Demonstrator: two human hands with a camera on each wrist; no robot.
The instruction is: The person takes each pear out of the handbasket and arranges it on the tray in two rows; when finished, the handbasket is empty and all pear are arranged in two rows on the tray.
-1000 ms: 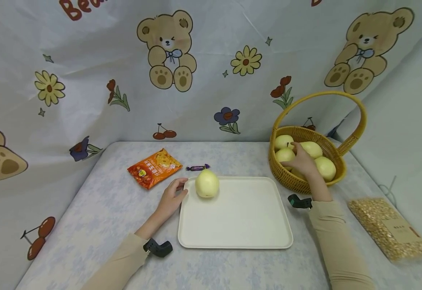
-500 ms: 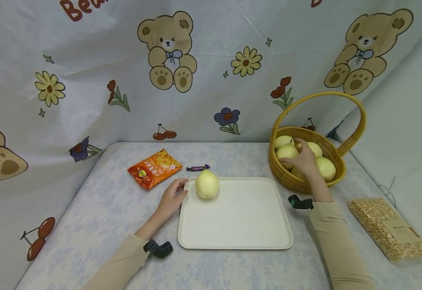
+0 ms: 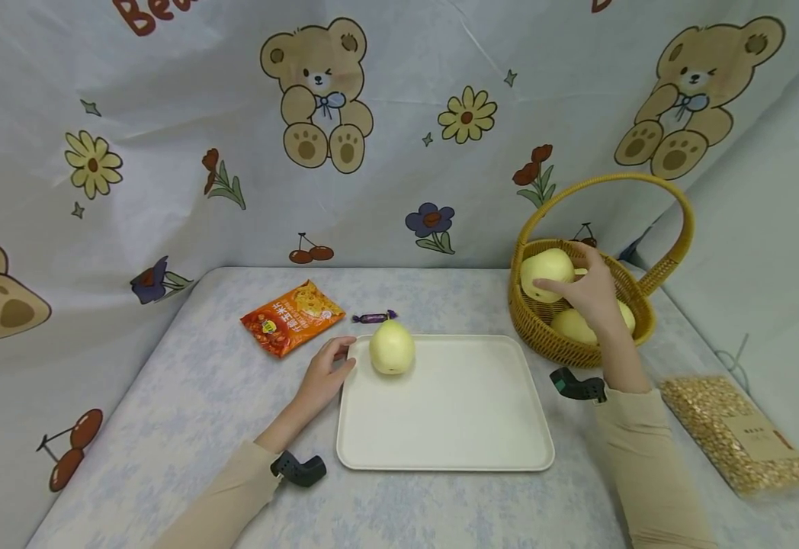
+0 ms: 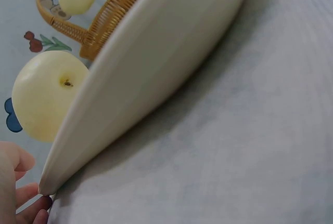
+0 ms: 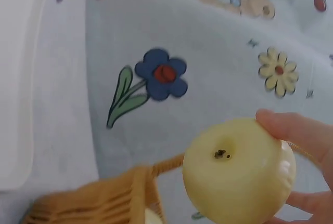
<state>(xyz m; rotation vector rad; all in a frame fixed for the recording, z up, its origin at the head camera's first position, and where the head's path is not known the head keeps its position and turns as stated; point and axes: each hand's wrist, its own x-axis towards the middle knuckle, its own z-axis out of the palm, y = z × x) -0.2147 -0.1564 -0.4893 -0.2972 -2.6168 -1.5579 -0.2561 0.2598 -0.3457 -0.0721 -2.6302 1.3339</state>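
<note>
Head view, upper right: the right hand (image 3: 595, 293) has thumb and fingers clamped on 1 pale yellow fruit (image 3: 546, 273) over the wicker basket (image 3: 547, 343). Left of centre, the left hand (image 3: 322, 379), fingers relaxed and apart, touches the upper left corner of the white tray (image 3: 454, 415), where 1 second fruit (image 3: 392, 348) sits. Above lie 1 orange packet (image 3: 293, 317) and 1 purple sweet (image 3: 375, 317).

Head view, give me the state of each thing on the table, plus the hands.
Tray: lying flat
Single fruit: resting on the tray
Basket: upright, fruit inside
Held fruit: raised, off the table
Left hand: touching the tray's corner
Right hand: gripping the held fruit
Orange snack bag: lying flat
Candy: wrapped
Grain bag: filled, lying down
</note>
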